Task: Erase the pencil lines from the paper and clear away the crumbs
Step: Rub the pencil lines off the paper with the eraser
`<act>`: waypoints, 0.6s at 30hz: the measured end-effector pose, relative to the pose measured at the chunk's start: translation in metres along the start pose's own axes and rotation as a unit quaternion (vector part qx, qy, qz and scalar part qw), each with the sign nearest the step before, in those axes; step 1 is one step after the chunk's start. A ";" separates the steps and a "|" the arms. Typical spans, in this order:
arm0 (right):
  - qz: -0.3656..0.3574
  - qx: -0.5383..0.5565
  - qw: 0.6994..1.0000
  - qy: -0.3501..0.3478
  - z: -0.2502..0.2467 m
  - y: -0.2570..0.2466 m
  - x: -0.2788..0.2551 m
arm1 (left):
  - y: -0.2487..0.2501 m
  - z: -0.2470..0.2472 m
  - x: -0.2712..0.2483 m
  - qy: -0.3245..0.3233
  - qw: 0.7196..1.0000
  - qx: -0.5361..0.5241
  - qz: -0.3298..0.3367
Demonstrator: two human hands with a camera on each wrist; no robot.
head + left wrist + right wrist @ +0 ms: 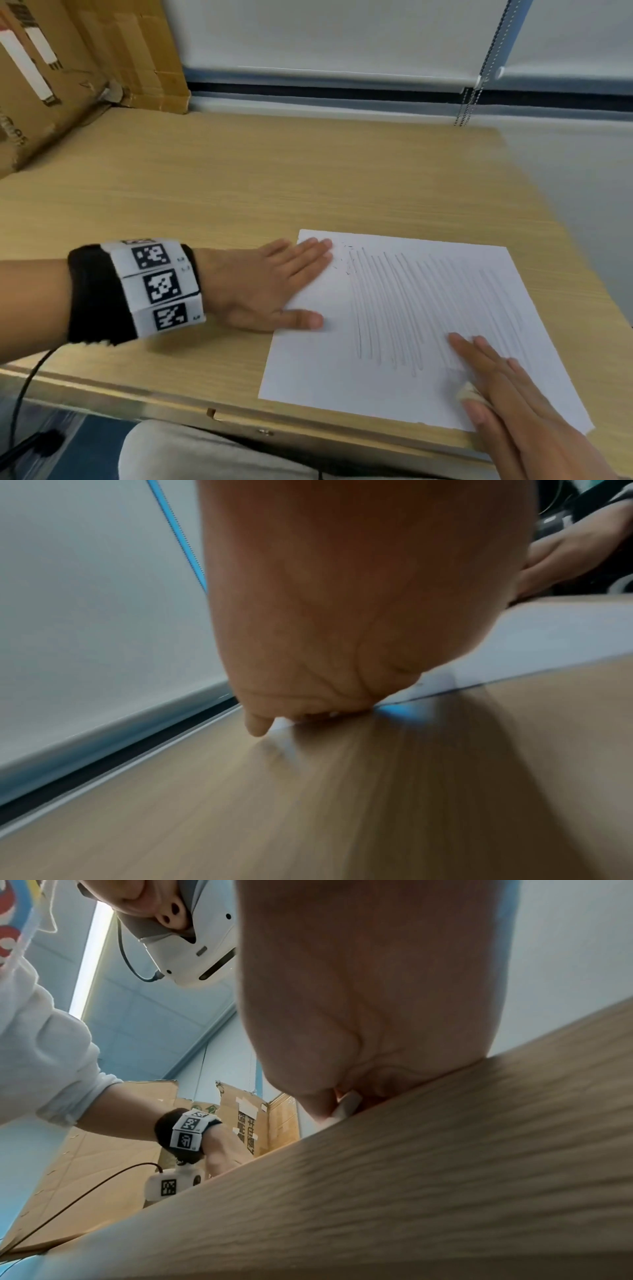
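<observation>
A white paper (394, 387) with several pencil lines (411, 301) lies on the wooden table (205, 192), near its front right corner. Dark eraser crumbs (344, 258) are scattered at the sheet's far left corner. My left hand (308, 270) lies flat with fingers and thumb spread on the paper's left edge; the left wrist view shows this left hand (342, 615) pressing at the paper (548, 634) edge. My right hand (486, 373) rests on the sheet's near right part, fingers straight, thumb pinching a white eraser (467, 392) against them. The eraser (346, 1106) peeks out under my right hand (369, 1001).
Cardboard boxes (68, 75) stand at the table's back left. A roller blind with a bead chain (479, 78) hangs behind. The table's right edge (555, 212) runs close to the paper. A black cable (25, 383) hangs from my left wrist.
</observation>
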State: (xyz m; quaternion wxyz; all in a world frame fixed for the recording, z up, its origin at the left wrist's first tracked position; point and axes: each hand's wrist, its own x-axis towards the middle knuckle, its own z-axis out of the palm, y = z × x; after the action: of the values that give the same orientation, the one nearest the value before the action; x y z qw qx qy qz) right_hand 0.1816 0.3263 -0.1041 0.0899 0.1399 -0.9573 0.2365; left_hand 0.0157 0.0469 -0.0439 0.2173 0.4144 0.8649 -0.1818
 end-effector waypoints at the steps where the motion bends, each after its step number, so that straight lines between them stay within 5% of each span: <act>1: -0.003 0.005 1.000 0.007 0.001 0.000 0.001 | -0.003 -0.001 0.003 0.010 1.000 0.003 -0.002; 6: 0.000 0.024 0.999 0.047 0.004 -0.003 0.003 | 0.036 -0.014 0.020 0.050 0.986 0.048 0.151; 8: 0.003 0.025 0.998 0.049 0.005 -0.004 0.004 | 0.037 -0.016 0.024 0.034 0.990 0.029 0.136; 14: 0.007 0.033 0.998 0.044 0.006 -0.001 0.003 | -0.010 -0.028 0.025 -0.020 0.997 -0.035 -0.073; 18: 0.005 0.034 0.998 0.054 0.007 -0.001 0.003 | 0.017 -0.026 0.021 0.016 0.999 -0.009 0.050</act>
State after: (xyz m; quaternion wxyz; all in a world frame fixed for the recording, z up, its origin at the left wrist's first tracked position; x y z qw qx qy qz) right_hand 0.1783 0.3213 -0.1094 0.1356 0.1251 -0.9433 0.2761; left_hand 0.0117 0.0832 -0.0353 0.2163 0.4576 0.8481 -0.1566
